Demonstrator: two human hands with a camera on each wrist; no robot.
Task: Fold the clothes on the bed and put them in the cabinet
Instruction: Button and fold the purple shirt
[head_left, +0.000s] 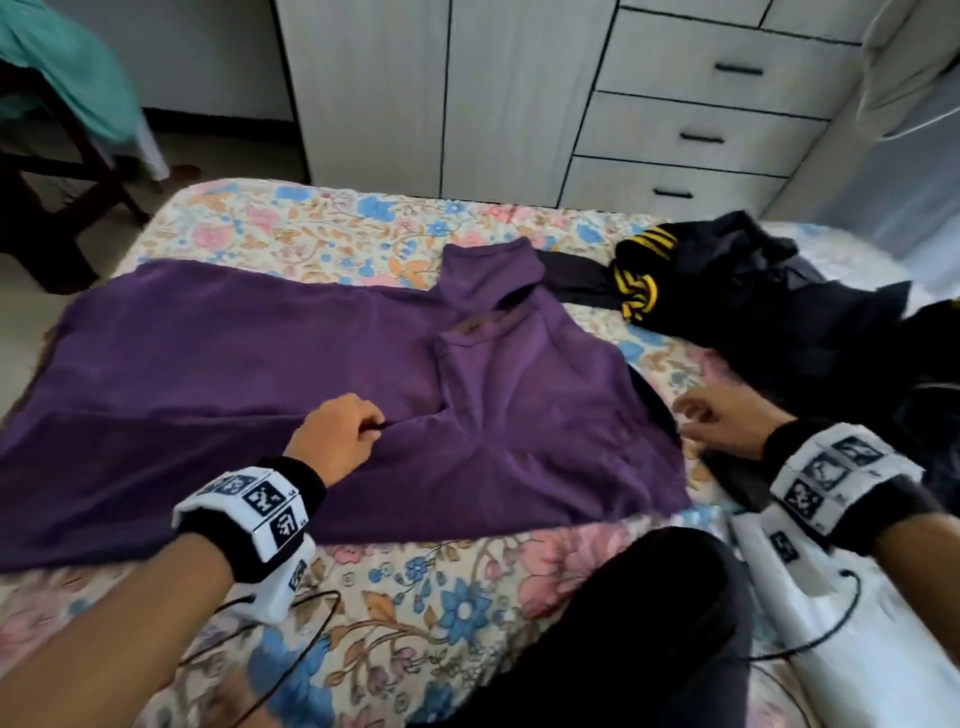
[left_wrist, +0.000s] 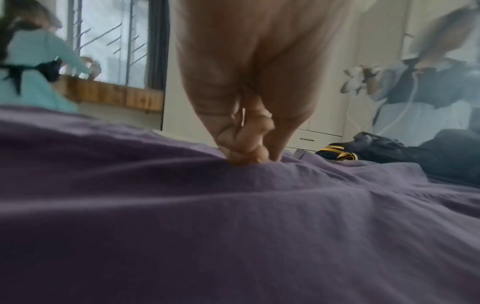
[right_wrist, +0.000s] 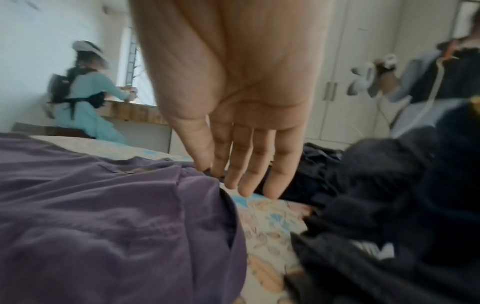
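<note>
A purple shirt (head_left: 208, 364) lies spread flat on the floral bed (head_left: 415, 597), collar toward the right. My left hand (head_left: 363, 423) rests on its middle, fingers bunched and pinching a fold of the fabric (left_wrist: 246, 160). My right hand (head_left: 688, 421) is at the shirt's right edge. There thumb and forefinger pinch the hem (right_wrist: 210, 170) while the other fingers hang straight. A heap of dark clothes (head_left: 753, 291) with a black-and-yellow striped piece (head_left: 639, 270) lies at the bed's far right. The white cabinet (head_left: 519, 93) stands behind the bed, doors closed.
Several closed drawers (head_left: 701, 130) sit at the cabinet's right. My knee in black trousers (head_left: 623, 623) rests on the bed's near side beside a white plastic bag (head_left: 857, 649). A person in teal (left_wrist: 33, 72) stands at a window sill, far left. Another person (right_wrist: 441, 72) stands at the right.
</note>
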